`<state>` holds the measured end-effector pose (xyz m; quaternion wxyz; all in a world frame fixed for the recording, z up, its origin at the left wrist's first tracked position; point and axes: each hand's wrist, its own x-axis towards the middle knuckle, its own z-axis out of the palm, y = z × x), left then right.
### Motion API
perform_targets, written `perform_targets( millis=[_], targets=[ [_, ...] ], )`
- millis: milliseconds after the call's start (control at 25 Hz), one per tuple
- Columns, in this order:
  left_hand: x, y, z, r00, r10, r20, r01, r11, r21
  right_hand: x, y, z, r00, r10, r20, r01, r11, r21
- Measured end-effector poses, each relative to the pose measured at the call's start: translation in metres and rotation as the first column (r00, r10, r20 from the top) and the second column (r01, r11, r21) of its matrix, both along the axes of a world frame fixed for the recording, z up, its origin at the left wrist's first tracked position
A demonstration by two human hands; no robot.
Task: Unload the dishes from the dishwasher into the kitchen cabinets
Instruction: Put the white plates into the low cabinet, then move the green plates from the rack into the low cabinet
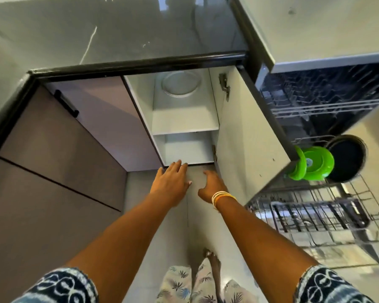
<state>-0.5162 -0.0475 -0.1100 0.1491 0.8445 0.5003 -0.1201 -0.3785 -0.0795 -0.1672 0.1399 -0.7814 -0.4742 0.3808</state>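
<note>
My left hand [171, 182] and my right hand [211, 185] reach down side by side toward the bottom front edge of an open white cabinet [185, 119]. Both hold nothing and their fingers are spread. A clear glass plate [181, 84] lies on the cabinet's upper shelf; the lower shelf shows nothing on it. At the right the dishwasher stands open with its lower rack [319, 217] pulled out. Green plates [313, 166] and a dark round pan [346, 158] stand on edge in that rack.
The open cabinet door [247, 132] hangs between my hands and the dishwasher. A dark countertop [109, 33] runs above the cabinet. Closed brown cabinet fronts [59, 136] fill the left. The dishwasher's upper rack [322, 99] is at the top right. My bare feet [212, 259] stand on the pale floor below.
</note>
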Motion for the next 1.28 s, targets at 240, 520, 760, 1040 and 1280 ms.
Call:
perform_targets(
  millis=[240, 520, 760, 1040, 1280],
  targets=[
    [0.028, -0.092, 0.012, 0.990, -0.135, -0.031, 0.134, 0.990, -0.035, 0.037, -0.106, 0.008, 0.997, -0.078, -0.019, 0.077, 0.997, -0.030],
    [0.119, -0.127, 0.005, 0.975, -0.193, 0.112, 0.210, 0.964, -0.160, 0.136, -0.154, 0.007, 0.983, -0.184, 0.011, 0.184, 0.981, -0.054],
    [0.239, -0.132, -0.026, 0.960, -0.116, 0.254, 0.201, 0.919, -0.340, 0.242, -0.142, -0.013, 0.965, -0.260, -0.010, 0.259, 0.963, -0.072],
    [0.356, -0.110, -0.072, 0.930, 0.173, 0.325, -0.014, 0.899, -0.437, 0.350, -0.128, -0.049, 0.920, -0.385, -0.080, 0.375, 0.920, -0.114],
    [0.422, -0.069, -0.146, 0.927, 0.257, 0.272, -0.106, 0.877, -0.469, 0.427, -0.102, -0.114, 0.857, -0.509, -0.083, 0.504, 0.860, -0.081]
  ],
)
